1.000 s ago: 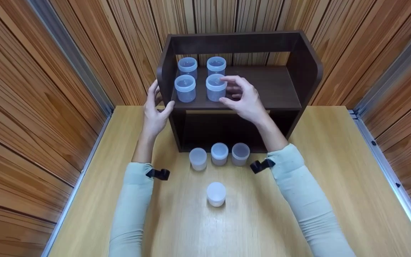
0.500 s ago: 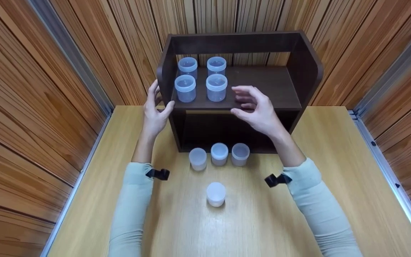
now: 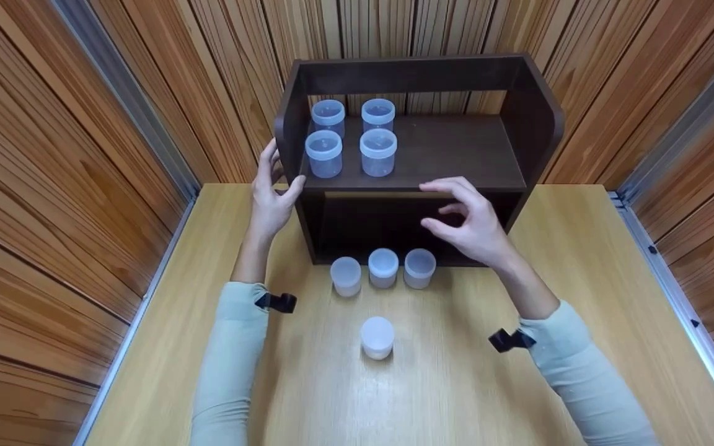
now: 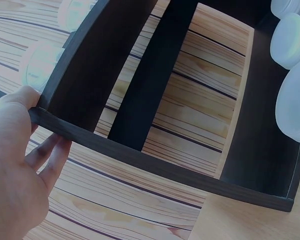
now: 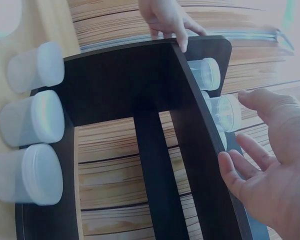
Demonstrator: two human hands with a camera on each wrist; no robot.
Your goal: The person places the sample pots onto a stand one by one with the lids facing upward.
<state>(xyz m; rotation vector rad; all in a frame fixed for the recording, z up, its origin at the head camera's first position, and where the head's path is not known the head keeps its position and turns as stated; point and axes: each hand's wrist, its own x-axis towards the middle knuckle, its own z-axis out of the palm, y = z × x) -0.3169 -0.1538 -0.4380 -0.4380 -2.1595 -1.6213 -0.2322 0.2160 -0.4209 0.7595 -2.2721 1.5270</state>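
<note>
A dark brown two-tier shelf stands at the back of the table. My left hand holds its left side panel, thumb on the front edge and fingers round the outer face, as the left wrist view also shows. Several translucent lidded plastic jars stand upright in two rows on the left of the upper tier, among them a front right jar and a front left jar. My right hand hovers in front of the upper tier's edge, right of the jars, fingers loosely bent and apart, holding nothing.
Three frosted jars stand in a row before the lower tier: left, middle and right. A single white-lidded jar is nearer on the wooden table. Wood-panelled walls enclose the table's sides and back.
My right hand has drawn away from the front right jar on the upper tier, moving right and toward me. That jar stays standing; my left hand keeps its place on the side panel.
</note>
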